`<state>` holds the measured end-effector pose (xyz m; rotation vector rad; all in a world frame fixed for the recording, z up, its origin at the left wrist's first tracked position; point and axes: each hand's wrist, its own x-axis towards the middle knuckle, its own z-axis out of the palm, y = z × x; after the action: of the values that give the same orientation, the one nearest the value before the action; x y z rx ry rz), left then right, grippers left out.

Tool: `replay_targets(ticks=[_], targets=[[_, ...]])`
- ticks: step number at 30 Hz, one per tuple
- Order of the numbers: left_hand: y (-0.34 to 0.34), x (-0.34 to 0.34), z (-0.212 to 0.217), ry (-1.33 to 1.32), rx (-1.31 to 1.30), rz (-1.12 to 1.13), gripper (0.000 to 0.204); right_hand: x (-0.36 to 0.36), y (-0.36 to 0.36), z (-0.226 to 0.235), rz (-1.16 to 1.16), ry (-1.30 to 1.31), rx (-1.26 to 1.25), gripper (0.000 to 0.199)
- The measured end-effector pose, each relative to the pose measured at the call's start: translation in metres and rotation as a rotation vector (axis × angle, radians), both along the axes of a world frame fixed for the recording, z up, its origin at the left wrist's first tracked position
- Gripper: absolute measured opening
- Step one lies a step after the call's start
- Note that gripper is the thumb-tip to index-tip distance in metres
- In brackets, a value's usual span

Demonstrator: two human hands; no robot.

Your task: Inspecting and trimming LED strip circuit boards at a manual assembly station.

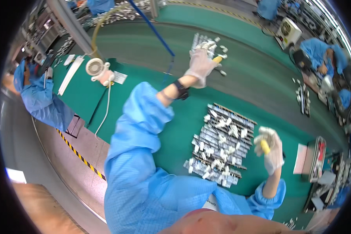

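Strips with loose-looking white connectors lie side by side on the green table in the head view, between the person's body and the dark conveyor belt. On that belt lies a smaller cluster of similar strips; the gloved left hand reaches over it, though whether its fingers grip anything I cannot tell. The gloved right hand hovers just beside the right ends of the table strips, fingers loosely parted, nothing visible in them. The strips look light, thin and fairly stiff, perhaps prone to flex if lifted by one end; the connectors could snag, so the bare long edges seem the safest hold
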<state>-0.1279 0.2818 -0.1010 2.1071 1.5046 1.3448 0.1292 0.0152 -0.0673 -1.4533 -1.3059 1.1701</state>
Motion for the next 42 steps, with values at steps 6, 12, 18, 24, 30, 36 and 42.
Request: replay_targets(ticks=[6, 12, 18, 24, 30, 36, 42], targets=[[-0.138, -0.042, 0.0, 0.011, -0.24, -0.671, 0.042, 0.028, 0.075, -0.06, 0.078, -1.174, 0.365, 0.021], [-0.205, -0.059, 0.0, -0.63, -0.533, -0.707, 0.054, 0.026, 0.088, -0.056, -0.011, -0.73, 0.609, 0.017], [-0.217, -0.067, 0.022, -1.209, -1.044, -0.986, 0.101, -0.03, 0.005, 0.02, -0.089, -0.681, 0.862, 0.024], [-0.235, -0.05, 0.02, -0.951, -0.847, -0.815, 0.059, -0.027, -0.024, 0.01, 0.035, -0.698, 0.899, 0.03], [-0.235, -0.046, 0.033, -0.393, -0.824, -0.679, 0.066, -0.014, -0.034, 0.003, 0.144, 0.372, -0.031, 0.049], [-0.23, -0.075, -0.004, 0.412, 0.215, -0.319, 0.03, -0.026, -0.039, 0.003, -0.001, 0.086, 0.307, 0.038], [-0.219, -0.056, 0.024, 0.081, 0.286, -0.297, 0.067, -0.023, -0.039, 0.004, 0.049, 0.298, 0.182, 0.048]])
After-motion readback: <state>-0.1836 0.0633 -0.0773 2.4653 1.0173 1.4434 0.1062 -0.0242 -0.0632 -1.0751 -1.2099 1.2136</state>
